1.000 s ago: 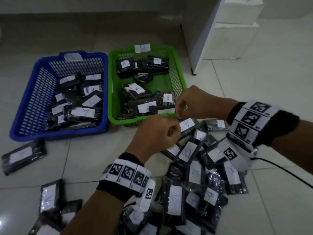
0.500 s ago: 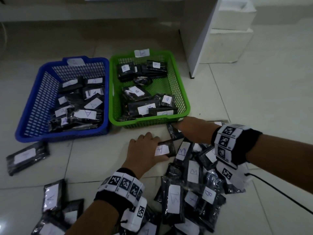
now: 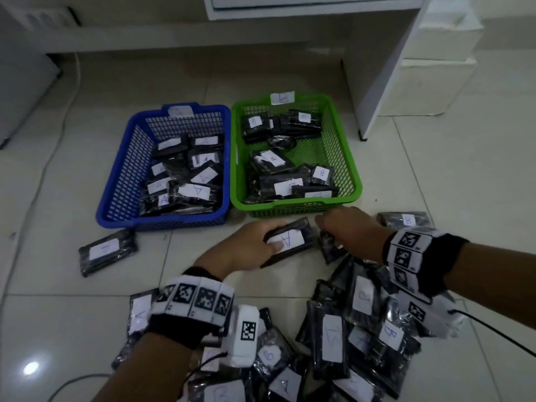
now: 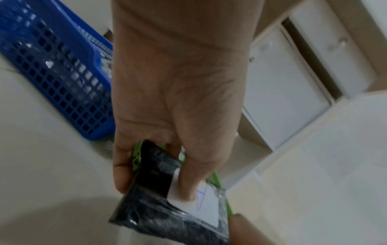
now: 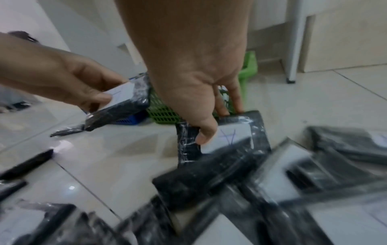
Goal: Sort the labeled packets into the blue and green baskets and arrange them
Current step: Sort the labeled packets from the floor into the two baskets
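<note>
Blue plastic mesh, the blue basket [image 3: 121, 198] is our landmark and already holds black packets labelled A; the green plastic mesh basket [image 3: 352, 169] touches its right side and holds the B packets. Nearer us than both sprawls the loose pile of black film-wrapped packets with white paper labels [image 3: 348, 329] on the tiled floor [image 3: 72, 329]. Just in front of the blue basket's near right corner, our left hand [image 3: 246, 248] grips a black packet labelled A [image 3: 290, 240], thumb across its label and fingers curled beneath. Right of that, our right hand [image 5: 201, 92] pinches the top edge of another black packet [image 5: 226, 140] in the pile, whose label also looks like an A. We judge the step is to carry the A packet into the blue basket; we should keep the label up and lay it flat alongside its neighbours rather than drop it
</note>
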Demonstrator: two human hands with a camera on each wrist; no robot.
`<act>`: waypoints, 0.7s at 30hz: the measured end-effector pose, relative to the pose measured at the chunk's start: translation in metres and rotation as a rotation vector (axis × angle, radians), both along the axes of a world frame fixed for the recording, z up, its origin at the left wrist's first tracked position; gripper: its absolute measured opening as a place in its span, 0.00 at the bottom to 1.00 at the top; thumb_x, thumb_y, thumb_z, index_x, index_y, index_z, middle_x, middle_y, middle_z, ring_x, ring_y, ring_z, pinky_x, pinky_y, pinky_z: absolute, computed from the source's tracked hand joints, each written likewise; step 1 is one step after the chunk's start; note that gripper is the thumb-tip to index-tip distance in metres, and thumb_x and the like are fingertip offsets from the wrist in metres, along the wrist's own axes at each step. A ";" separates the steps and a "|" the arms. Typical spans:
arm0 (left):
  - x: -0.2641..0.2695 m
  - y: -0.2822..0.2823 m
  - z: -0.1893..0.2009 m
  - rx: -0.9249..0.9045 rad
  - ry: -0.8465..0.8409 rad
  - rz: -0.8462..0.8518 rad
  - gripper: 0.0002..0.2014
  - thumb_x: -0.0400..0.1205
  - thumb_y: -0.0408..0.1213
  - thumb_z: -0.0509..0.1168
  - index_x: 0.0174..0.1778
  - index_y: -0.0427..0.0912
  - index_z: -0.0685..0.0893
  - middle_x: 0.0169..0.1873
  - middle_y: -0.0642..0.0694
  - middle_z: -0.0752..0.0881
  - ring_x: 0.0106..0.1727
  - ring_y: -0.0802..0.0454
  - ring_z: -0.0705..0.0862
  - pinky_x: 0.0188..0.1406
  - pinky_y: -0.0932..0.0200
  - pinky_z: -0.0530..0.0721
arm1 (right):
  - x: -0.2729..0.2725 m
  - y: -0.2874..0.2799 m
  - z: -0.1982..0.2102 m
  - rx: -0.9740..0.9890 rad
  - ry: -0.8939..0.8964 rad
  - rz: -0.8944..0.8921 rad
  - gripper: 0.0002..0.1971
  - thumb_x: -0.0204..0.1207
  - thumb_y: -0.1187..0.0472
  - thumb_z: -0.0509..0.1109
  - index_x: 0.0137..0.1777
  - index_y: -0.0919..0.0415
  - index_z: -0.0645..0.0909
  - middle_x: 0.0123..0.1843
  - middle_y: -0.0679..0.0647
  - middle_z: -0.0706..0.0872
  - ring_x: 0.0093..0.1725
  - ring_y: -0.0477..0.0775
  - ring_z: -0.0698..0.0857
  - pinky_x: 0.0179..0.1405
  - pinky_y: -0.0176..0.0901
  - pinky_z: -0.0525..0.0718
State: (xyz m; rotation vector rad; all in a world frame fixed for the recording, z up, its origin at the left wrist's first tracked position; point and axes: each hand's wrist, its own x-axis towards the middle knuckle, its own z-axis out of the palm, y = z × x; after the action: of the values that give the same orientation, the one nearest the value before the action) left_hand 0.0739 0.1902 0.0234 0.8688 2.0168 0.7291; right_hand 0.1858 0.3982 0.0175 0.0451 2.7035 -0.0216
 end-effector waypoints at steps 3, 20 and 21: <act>-0.021 -0.023 0.032 0.164 -0.081 0.195 0.18 0.84 0.38 0.70 0.69 0.58 0.81 0.59 0.52 0.87 0.55 0.55 0.88 0.50 0.62 0.85 | -0.022 -0.030 0.023 -0.093 0.003 -0.072 0.09 0.75 0.61 0.70 0.53 0.63 0.81 0.55 0.62 0.84 0.56 0.65 0.84 0.49 0.51 0.84; -0.154 -0.127 0.001 0.290 0.336 0.859 0.11 0.83 0.27 0.69 0.59 0.40 0.86 0.51 0.49 0.88 0.51 0.54 0.86 0.51 0.70 0.83 | -0.240 -0.144 0.031 -1.364 0.436 -1.152 0.08 0.79 0.65 0.71 0.55 0.68 0.81 0.49 0.65 0.90 0.38 0.60 0.91 0.37 0.51 0.92; -0.162 -0.127 -0.004 0.290 0.399 0.847 0.12 0.83 0.26 0.68 0.61 0.39 0.87 0.52 0.50 0.87 0.55 0.53 0.86 0.54 0.69 0.82 | -0.250 -0.147 0.020 -1.291 0.491 -1.169 0.08 0.78 0.63 0.71 0.53 0.66 0.82 0.48 0.64 0.90 0.38 0.61 0.91 0.40 0.55 0.92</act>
State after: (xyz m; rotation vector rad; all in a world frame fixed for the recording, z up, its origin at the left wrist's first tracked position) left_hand -0.0877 0.0637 0.0194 0.2771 2.7041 1.4227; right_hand -0.0642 0.2512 0.0376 1.2567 2.0927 -2.1899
